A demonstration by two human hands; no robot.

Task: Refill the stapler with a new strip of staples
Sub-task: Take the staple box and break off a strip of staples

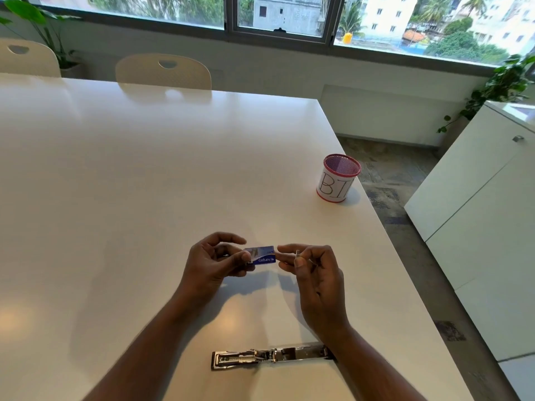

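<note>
The opened stapler (272,356) lies on the table (115,169) nearest the person, mesh cup (338,178) far right.

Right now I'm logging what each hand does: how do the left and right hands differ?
The left hand holds the blue staple box; the right hand pinches a small strip of staples. The left grips with thumb and fingers curled; the right uses fingertips. Both hover above the table, beyond the opened stapler.

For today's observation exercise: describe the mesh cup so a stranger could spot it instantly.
Start at the white table and follow its right edge. The mesh cup stands there upright, alone. Its pink rim and white paper label with hand-drawn letters mark it out.
</note>
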